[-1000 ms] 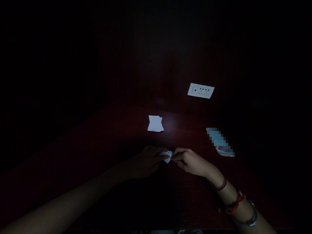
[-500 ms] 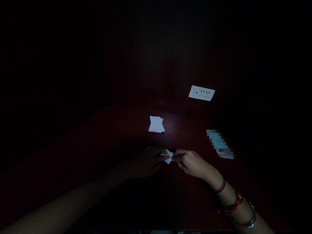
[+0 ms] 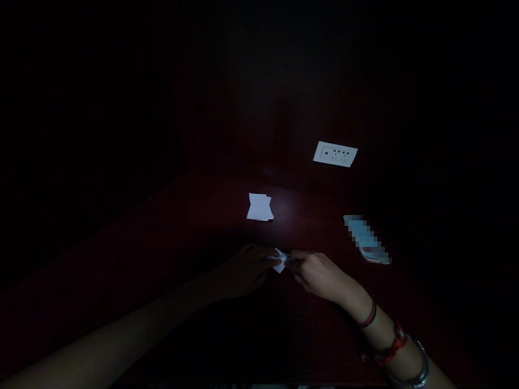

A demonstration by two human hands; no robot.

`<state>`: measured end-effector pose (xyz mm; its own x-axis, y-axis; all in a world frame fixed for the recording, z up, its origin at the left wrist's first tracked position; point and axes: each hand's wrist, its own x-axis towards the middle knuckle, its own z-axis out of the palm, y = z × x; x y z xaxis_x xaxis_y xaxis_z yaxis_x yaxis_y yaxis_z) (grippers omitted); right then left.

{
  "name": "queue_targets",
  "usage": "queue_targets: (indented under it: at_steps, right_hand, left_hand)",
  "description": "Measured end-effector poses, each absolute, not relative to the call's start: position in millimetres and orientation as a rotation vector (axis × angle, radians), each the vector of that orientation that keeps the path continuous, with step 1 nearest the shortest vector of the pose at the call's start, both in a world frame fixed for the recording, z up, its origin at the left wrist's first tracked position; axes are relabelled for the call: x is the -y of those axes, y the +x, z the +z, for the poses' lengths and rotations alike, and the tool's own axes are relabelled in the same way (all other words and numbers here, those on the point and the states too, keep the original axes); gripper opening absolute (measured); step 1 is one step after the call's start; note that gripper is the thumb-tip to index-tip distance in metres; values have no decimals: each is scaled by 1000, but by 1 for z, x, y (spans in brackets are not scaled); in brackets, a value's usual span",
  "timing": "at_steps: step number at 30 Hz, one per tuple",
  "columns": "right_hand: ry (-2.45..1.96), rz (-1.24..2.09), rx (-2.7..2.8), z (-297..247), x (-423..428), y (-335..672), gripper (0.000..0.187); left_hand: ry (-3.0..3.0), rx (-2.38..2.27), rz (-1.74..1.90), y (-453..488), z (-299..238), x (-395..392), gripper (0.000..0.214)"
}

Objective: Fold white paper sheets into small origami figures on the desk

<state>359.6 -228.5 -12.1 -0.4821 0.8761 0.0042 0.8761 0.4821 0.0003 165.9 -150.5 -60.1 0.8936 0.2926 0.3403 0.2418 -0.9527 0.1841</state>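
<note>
Between my hands, low over the dark red table (image 3: 300,227), is a small folded piece of white paper (image 3: 279,267). My left hand (image 3: 249,268) grips its left side, the fingers pressed on the paper. From the right, my right hand (image 3: 314,273) pinches the opposite edge with bent fingers. The fingertips cover part of the folds. Beyond the hands a short stack of white paper sheets (image 3: 260,207) lies on the table, its edges uneven.
A phone (image 3: 367,239) with a pixelated screen lies on the table to the right of my right hand. Set in the back wall is a white power socket panel (image 3: 335,154). Deep shadow hides both sides.
My right fingers have shifted slightly over the folded paper, and its right flap shows less. My left hand stays nearly in place. The paper stack and phone have not moved.
</note>
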Motion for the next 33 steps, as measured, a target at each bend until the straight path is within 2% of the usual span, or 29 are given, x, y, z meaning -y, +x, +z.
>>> queue_targets:
  at_steps: [8, 33]
  right_hand:
    - [-1620, 124, 2669, -11, 228, 361, 25]
    - [-1572, -67, 2733, -20, 224, 371, 33]
  left_hand:
    - [2997, -339, 573, 165, -62, 152, 45]
    - [2983, -402, 483, 170, -66, 148, 48]
